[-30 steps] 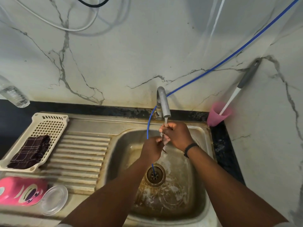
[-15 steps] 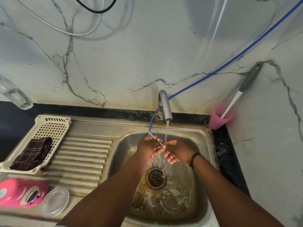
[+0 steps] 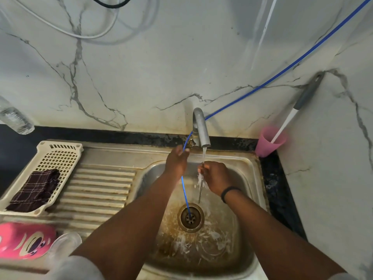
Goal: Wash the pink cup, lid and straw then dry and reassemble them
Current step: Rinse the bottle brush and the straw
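Now the left hand (image 3: 176, 161), having let go of the straw (image 3: 200, 183), is reaching open toward the tap (image 3: 200, 129). Right hand (image 3: 216, 177) is pinching the straw under the stream, so rinsing is ending.

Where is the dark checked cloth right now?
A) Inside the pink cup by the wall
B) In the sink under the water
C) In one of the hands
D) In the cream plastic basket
D: the dark checked cloth lies folded in the cream plastic basket on the draining board, left of the sink, away from both hands.
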